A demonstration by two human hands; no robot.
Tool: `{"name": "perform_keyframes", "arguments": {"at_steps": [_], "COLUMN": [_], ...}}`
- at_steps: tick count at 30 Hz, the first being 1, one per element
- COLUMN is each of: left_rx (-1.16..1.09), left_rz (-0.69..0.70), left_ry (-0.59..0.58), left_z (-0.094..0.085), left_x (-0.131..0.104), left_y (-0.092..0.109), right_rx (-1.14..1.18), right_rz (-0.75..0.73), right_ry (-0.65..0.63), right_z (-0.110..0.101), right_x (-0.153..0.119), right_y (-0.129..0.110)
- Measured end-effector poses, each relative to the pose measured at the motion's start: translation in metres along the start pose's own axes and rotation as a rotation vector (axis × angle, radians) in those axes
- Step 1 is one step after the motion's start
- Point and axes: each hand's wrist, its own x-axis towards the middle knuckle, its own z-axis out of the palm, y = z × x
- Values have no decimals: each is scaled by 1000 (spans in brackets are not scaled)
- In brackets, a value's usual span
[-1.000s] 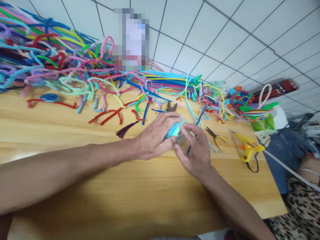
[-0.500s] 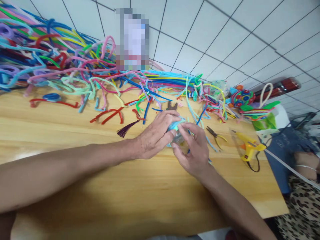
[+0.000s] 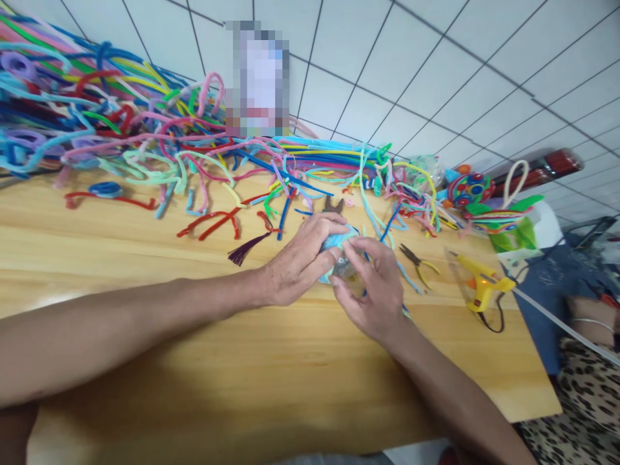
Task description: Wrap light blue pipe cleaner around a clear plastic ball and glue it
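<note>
Over the middle of the table, my left hand (image 3: 303, 261) curls around a rounded clear plastic piece (image 3: 343, 266) partly wrapped in light-blue pipe cleaner (image 3: 334, 241). My right hand (image 3: 375, 287) is closed at its right side, thumb and forefinger pressed on the edge of the wrapping. Much of the piece is hidden by my fingers. Just beyond my left fingers lies a dark cutter-like tool (image 3: 334, 205). To the right of my right hand lie yellow-handled pliers (image 3: 420, 265). A dark purple tassel (image 3: 247, 250) rests left of my left hand.
A big heap of coloured pipe cleaners (image 3: 121, 123) covers the back left of the wooden table (image 3: 242, 387). A yellow glue gun (image 3: 484, 282) with a cord lies near the right edge. Colourful finished crafts (image 3: 469, 190) stand at the back right. Beside the table shows a person's leopard-print clothing (image 3: 588, 394).
Both hands stay at nearly the same spot. The piece has turned slightly in my fingers, so more of its light-blue wrapping shows. The view has shifted a little.
</note>
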Motion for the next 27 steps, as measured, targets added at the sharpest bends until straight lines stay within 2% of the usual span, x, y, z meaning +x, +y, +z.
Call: {"name": "perform_keyframes", "arguments": {"at_steps": [11,22,27], "left_rx": [12,169,227], "left_rz": [1,124,134], "left_ry": [27,65,72], "left_z": [1,9,11], "left_x": [0,-1,-3], "left_y": [-1,-13,-15], "right_rx": [-12,6,7], "right_rz": [6,16,15], "right_ry": [-3,12,3], "right_z": [-1,1,0], "right_x": [0,-1,0], "right_y": [0,1,0]}}
